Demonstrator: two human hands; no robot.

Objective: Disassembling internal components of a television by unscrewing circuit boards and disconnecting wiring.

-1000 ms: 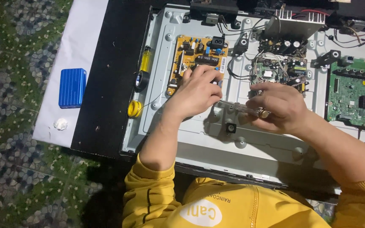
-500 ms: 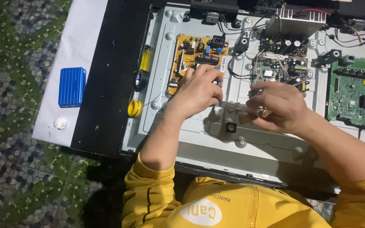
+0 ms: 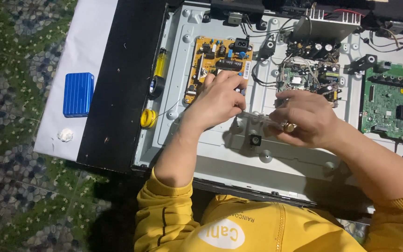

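An opened flat-screen set lies face down, its grey metal back panel (image 3: 220,163) bare. My left hand (image 3: 218,100) rests on the lower right corner of the yellow circuit board (image 3: 211,60), fingers curled and pinching something small that I cannot make out. My right hand (image 3: 304,119), with a gold ring, is close beside it over the panel's middle, fingers closed on a thin clear strip (image 3: 257,115) that runs between both hands. A black round stud (image 3: 255,139) sits just below the hands.
A crowded board with capacitors and a heatsink (image 3: 311,60) lies right of centre, a green board (image 3: 390,100) at far right. A yellow reel (image 3: 148,118), black tape roll (image 3: 156,86) and yellow lighter (image 3: 160,63) lie on the left rim. A blue case (image 3: 78,94) rests on white paper.
Both hands stay in nearly the same place; only the fingers shift slightly on the small part between them.
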